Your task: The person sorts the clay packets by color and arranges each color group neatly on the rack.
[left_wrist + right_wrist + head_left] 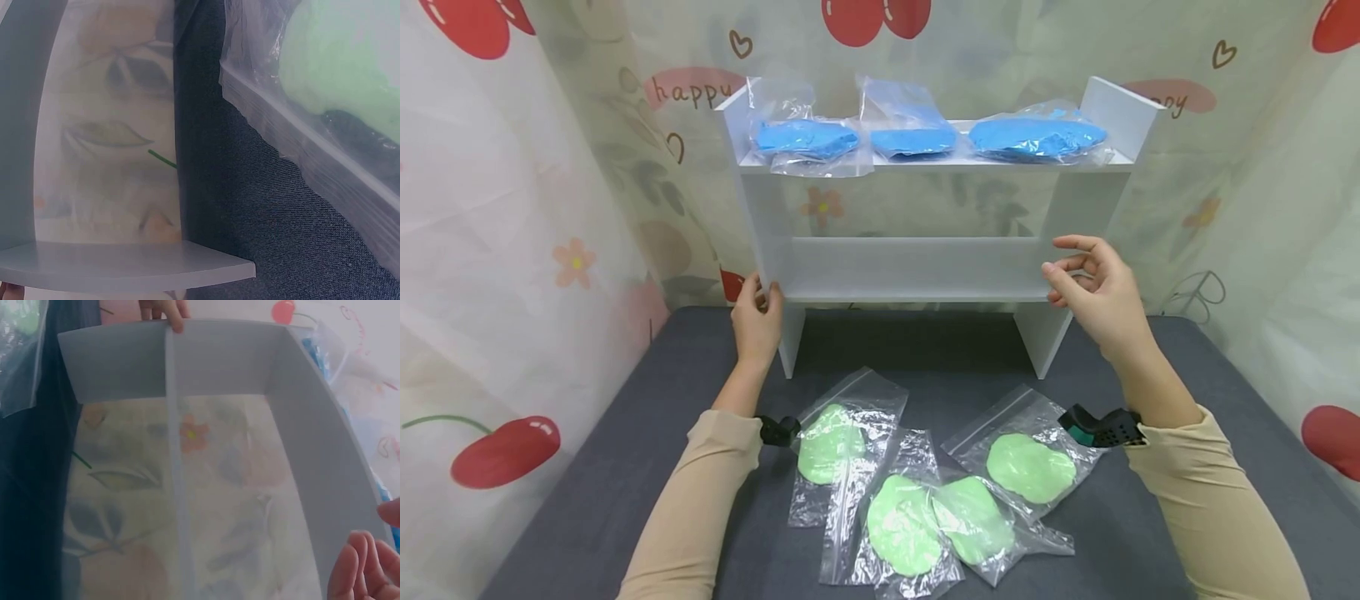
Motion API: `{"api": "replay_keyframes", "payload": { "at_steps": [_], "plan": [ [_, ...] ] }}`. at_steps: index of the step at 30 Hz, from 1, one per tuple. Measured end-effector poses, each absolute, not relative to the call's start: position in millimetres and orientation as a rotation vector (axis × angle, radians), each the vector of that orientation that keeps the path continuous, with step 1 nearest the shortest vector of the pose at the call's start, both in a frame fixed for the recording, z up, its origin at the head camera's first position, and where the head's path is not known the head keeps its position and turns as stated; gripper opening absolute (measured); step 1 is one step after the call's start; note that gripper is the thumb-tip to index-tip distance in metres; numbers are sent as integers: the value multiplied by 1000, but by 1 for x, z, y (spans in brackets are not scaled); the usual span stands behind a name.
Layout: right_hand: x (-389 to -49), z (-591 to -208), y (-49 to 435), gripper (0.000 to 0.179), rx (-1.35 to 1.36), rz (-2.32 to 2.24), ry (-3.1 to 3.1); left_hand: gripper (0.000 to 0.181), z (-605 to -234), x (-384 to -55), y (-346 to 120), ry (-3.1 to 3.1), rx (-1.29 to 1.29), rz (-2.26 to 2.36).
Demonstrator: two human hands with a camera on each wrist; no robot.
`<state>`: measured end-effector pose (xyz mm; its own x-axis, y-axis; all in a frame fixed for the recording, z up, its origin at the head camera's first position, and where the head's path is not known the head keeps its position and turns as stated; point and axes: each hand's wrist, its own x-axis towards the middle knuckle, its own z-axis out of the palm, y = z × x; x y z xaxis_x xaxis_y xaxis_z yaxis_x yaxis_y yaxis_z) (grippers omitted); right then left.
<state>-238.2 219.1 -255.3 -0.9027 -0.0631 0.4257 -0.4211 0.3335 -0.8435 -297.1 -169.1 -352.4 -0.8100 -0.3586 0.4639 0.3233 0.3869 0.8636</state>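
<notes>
A white two-tier shelf (917, 271) stands upright on the dark tabletop. My left hand (758, 321) grips the front edge of its left side panel, near the lower board; its thumb (177, 325) shows over that edge in the right wrist view. Beside the right side panel, my right hand (1101, 292) hovers with fingers loosely bent and thumb apart, nothing between them. Three clear bags of blue material, left (808, 139), middle (913, 142) and right (1037, 137), lie along the upper board. The lower board holds nothing.
Several clear zip bags with flat green pieces lie on the dark tabletop (1120, 517) in front of the shelf, including a left bag (827, 450) and a right bag (1030, 467); some overlap. A printed curtain (580, 125) hangs behind and at both sides. A thin cable (1210, 292) lies at back right.
</notes>
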Motion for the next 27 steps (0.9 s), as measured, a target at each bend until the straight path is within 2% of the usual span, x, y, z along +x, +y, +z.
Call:
{"api": "replay_keyframes", "payload": {
  "at_steps": [8, 13, 17, 27],
  "plan": [
    [-234, -281, 225, 40, 597, 1500, -2454, 33, -352, -297, -169, -2053, 32, -1445],
    [-230, -296, 229, 36, 697, 1518, -2498, 32, -352, -298, -169, -2048, 24, -1446],
    [-228, -308, 232, 33, 726, 1527, -2546, 31, -353, -298, -169, -2048, 24, -1439],
    [-225, -333, 239, 39, 778, 1536, -2606, 32, -353, -297, -170, -2036, 13, -1466]
  ]
}}
